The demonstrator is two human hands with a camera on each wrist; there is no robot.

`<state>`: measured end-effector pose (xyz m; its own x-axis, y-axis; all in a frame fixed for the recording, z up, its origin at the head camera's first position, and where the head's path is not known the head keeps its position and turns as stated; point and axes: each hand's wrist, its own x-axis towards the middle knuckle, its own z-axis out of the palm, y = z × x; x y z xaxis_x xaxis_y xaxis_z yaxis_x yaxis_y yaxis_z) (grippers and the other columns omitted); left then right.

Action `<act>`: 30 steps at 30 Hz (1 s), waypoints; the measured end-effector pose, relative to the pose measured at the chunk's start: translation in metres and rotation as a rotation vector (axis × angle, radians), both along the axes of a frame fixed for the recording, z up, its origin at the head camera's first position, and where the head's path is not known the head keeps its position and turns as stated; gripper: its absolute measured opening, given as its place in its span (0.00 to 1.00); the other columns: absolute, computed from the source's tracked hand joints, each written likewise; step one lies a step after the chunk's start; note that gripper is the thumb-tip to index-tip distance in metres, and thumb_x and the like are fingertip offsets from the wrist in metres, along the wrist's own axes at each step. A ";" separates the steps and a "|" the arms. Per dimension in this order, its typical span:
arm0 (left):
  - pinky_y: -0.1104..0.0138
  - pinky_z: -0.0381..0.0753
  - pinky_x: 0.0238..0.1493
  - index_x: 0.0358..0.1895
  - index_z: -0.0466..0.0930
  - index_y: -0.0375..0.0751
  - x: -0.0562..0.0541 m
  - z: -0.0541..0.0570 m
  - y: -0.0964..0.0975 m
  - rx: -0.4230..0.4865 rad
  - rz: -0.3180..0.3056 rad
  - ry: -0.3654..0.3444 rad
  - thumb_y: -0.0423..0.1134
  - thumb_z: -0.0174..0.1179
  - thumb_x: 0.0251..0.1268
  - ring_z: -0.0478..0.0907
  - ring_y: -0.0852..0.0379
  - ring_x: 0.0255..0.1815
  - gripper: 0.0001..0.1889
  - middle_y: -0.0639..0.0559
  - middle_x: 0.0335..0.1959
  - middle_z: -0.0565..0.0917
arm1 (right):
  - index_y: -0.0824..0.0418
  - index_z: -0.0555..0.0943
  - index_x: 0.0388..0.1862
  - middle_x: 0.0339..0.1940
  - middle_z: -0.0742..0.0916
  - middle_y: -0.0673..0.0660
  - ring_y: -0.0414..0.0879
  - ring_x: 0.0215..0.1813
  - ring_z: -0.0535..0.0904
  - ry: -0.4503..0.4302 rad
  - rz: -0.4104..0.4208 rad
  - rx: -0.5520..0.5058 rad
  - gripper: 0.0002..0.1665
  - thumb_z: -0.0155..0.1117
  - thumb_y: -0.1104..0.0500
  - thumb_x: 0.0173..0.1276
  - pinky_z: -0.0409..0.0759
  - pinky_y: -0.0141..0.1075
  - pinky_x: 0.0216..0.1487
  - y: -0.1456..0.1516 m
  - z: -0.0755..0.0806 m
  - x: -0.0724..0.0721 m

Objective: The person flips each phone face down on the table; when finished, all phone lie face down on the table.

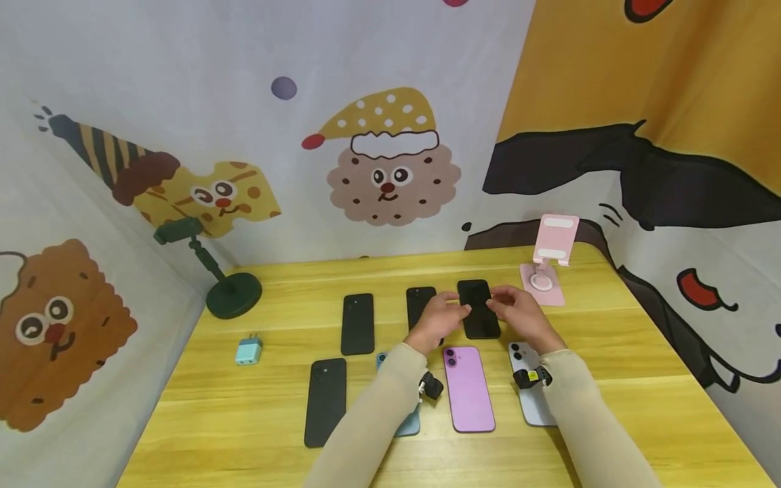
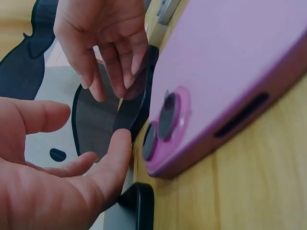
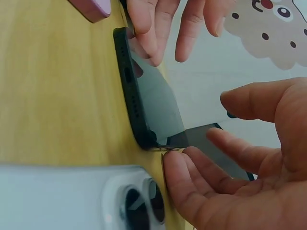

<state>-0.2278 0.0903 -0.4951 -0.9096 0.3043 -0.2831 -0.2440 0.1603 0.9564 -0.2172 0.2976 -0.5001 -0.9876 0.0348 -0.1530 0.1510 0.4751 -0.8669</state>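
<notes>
A black phone (image 1: 478, 318) lies on the table with its glossy side up. My left hand (image 1: 441, 317) is at its left edge, fingers loosely bent and partly over a second dark phone (image 1: 421, 301). On the other side my right hand (image 1: 521, 313) has its fingertips at the phone's right edge. In the right wrist view, those right fingers (image 3: 192, 167) are low by the phone's corner (image 3: 151, 136); whether they touch it is hard to tell. Left fingers (image 3: 148, 33) hang by the opposite edge. Neither hand grips the phone.
Nearer me lie a pink phone (image 1: 468, 390), a white phone (image 1: 537, 400) and a blue phone (image 1: 410, 423), partly under my arms. Dark phones (image 1: 357, 324) lie left. A pink stand (image 1: 552, 288), a green stand (image 1: 234, 296) and a charger (image 1: 248, 351) stand around.
</notes>
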 end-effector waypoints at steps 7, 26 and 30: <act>0.57 0.87 0.54 0.74 0.71 0.33 0.003 0.004 0.006 0.000 0.070 -0.016 0.38 0.66 0.74 0.86 0.42 0.53 0.30 0.39 0.56 0.86 | 0.66 0.69 0.79 0.75 0.76 0.70 0.64 0.72 0.77 -0.055 0.012 -0.020 0.34 0.61 0.52 0.82 0.80 0.54 0.71 0.001 -0.001 0.002; 0.51 0.87 0.61 0.81 0.58 0.30 -0.006 -0.002 0.005 0.323 0.035 -0.136 0.24 0.61 0.73 0.80 0.40 0.66 0.37 0.46 0.52 0.77 | 0.67 0.71 0.77 0.72 0.79 0.71 0.62 0.68 0.79 -0.025 0.027 -0.032 0.33 0.63 0.54 0.80 0.86 0.43 0.60 0.000 0.005 0.002; 0.50 0.85 0.64 0.81 0.62 0.32 -0.009 -0.006 0.007 0.346 0.008 -0.134 0.23 0.57 0.75 0.79 0.44 0.64 0.33 0.50 0.48 0.75 | 0.68 0.70 0.77 0.72 0.79 0.71 0.61 0.67 0.80 -0.040 0.041 -0.036 0.33 0.62 0.53 0.81 0.86 0.40 0.59 -0.002 0.007 0.002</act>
